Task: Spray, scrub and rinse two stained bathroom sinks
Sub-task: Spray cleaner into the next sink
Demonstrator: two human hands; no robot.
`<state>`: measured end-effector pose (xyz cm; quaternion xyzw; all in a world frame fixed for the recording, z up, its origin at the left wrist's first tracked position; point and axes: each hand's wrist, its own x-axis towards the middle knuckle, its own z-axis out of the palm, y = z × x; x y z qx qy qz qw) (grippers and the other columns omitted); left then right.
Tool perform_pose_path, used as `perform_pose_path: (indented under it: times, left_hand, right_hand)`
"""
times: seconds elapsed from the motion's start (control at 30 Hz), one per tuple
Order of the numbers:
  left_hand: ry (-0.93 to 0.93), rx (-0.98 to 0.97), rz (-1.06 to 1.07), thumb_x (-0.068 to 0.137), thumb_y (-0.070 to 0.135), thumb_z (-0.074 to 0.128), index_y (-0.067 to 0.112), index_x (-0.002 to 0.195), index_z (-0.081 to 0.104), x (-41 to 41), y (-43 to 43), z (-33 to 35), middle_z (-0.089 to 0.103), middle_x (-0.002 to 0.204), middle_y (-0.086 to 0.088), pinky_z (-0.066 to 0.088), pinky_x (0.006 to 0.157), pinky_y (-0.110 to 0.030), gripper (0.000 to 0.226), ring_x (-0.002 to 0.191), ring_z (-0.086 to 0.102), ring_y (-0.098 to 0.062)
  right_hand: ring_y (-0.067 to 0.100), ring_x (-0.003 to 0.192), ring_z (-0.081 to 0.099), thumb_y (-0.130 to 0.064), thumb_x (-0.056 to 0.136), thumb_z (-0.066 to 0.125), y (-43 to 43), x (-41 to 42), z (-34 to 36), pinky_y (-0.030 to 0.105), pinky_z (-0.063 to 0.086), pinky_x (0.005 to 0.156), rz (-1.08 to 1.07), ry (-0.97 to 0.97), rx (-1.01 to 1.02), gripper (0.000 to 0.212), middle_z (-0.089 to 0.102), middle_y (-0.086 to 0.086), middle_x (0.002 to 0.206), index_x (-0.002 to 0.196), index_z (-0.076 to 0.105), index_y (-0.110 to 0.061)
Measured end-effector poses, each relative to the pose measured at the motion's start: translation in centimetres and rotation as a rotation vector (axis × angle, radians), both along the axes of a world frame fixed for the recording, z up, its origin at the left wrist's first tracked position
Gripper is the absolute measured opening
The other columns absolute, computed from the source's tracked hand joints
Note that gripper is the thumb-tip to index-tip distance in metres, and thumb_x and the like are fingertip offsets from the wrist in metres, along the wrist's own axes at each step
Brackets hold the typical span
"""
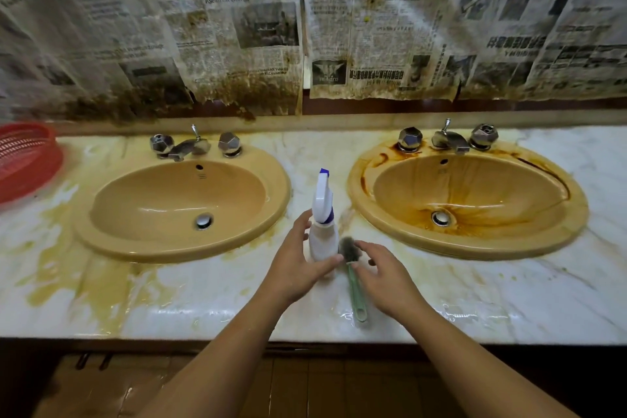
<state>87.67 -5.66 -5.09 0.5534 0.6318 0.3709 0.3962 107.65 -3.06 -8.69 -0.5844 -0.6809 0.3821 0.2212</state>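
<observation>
Two tan oval sinks are set in a marble counter (210, 302). The left sink (101, 243) looks clean and wet. Brown rust-like streaks cover the rim and bowl of the right sink (475, 248). Between them stands a white spray bottle (322, 237) with a blue-tipped nozzle. My left hand (295, 268) cups around it, thumb at its base, fingers spread and not closed. A green-handled brush (357, 295) with dark bristles lies on the counter just right of the bottle. My right hand (383, 278) hovers over its handle, fingers relaxed and holding nothing.
Yellowish stains and water spread over the counter around the left sink. A red plastic basket (23, 159) sits at the far left. Each sink has a chrome faucet, the left faucet (190, 146) and the right faucet (448, 139). Stained newspaper (237, 27) covers the wall behind.
</observation>
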Motion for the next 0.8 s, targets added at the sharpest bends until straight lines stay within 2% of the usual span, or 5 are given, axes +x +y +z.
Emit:
perform_pose_path:
  times: [0.27, 0.4, 0.53, 0.67, 0.8]
  left_hand:
    - [0.051, 0.002, -0.077, 0.079, 0.051, 0.082, 0.052, 0.137, 0.044, -1.2, 1.0, 0.0, 0.057, 0.132, 0.027, 0.049, 0.094, -0.025, 0.07, 0.122, 0.053, 0.004]
    - [0.061, -0.06, -0.182, 0.079, 0.035, 0.086, 0.054, 0.132, 0.046, -2.1, 1.0, 0.2, 0.062, 0.118, 0.03, 0.047, 0.078, -0.007, 0.069, 0.108, 0.057, 0.014]
    - [0.057, -0.075, -0.227, 0.08, 0.024, 0.085, 0.059, 0.13, 0.038, -2.2, 1.0, 0.3, 0.061, 0.118, 0.033, 0.045, 0.073, -0.004, 0.078, 0.103, 0.054, 0.023]
    - [0.068, -0.05, -0.2, 0.076, 0.027, 0.086, 0.063, 0.119, 0.043, -1.7, 1.2, 0.4, 0.064, 0.113, 0.031, 0.049, 0.073, -0.009, 0.072, 0.102, 0.06, 0.011]
    - [0.045, -0.023, -0.163, 0.067, 0.03, 0.09, 0.054, 0.119, 0.053, -2.0, 1.5, 0.7, 0.066, 0.114, 0.025, 0.057, 0.087, -0.028, 0.069, 0.101, 0.06, 0.006]
  right_hand:
    - [0.007, 0.12, 0.055, -0.029, 0.103, 0.058, -0.4, -2.6, 3.1, 0.036, 0.049, 0.104, -0.072, 0.079, 0.099, 0.039, 0.058, -0.012, 0.139, 0.142, 0.057, -0.029]
    - [-0.009, 0.103, 0.058, -0.022, 0.099, 0.062, -0.4, -3.9, 4.8, 0.027, 0.055, 0.088, -0.156, 0.254, 0.11, 0.04, 0.062, -0.018, 0.131, 0.137, 0.061, -0.032]
    - [0.001, 0.109, 0.061, -0.035, 0.094, 0.07, -0.2, -5.2, 6.3, 0.029, 0.055, 0.087, -0.117, 0.313, 0.184, 0.036, 0.066, -0.024, 0.124, 0.13, 0.063, -0.038]
    - [-0.003, 0.107, 0.059, -0.043, 0.091, 0.073, 0.4, -6.3, 7.0, 0.028, 0.054, 0.086, -0.128, 0.279, 0.197, 0.025, 0.066, -0.025, 0.115, 0.115, 0.064, -0.046]
    - [-0.001, 0.101, 0.064, -0.041, 0.09, 0.075, 0.7, -6.6, 8.1, 0.034, 0.058, 0.086, -0.111, 0.282, 0.202, 0.02, 0.069, -0.022, 0.107, 0.109, 0.069, -0.043]
